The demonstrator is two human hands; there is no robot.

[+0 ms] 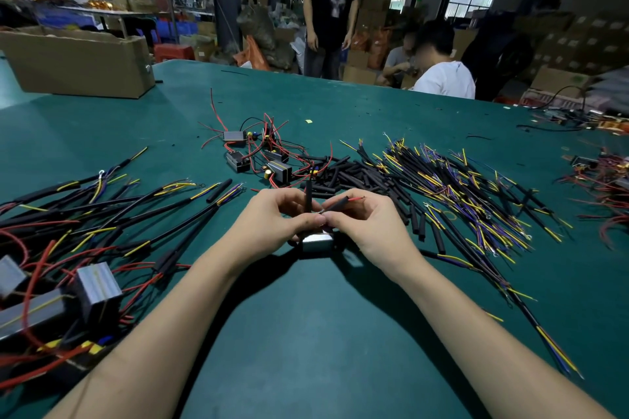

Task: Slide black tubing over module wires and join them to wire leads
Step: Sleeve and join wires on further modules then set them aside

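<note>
My left hand (pixel 277 216) and my right hand (pixel 366 221) meet fingertip to fingertip at the middle of the green table (pixel 323 333). The left pinches a black tube (pixel 308 196) that stands upright. The right pinches a second black tube (pixel 337 203) with a red wire (pixel 357 198) poking out of its far end. Bare wire ends show between the two thumbs. A small silver module (pixel 316 243) lies on the table right under both hands, partly hidden by them.
Loose black tubing (pixel 343 173) lies just beyond the hands, with modules and red wires (pixel 269 155) behind it. Wire leads (pixel 452 187) pile at the right; joined assemblies (pixel 85 214) spread at the left. A cardboard box (pixel 78 59) sits far left. People stand past the table.
</note>
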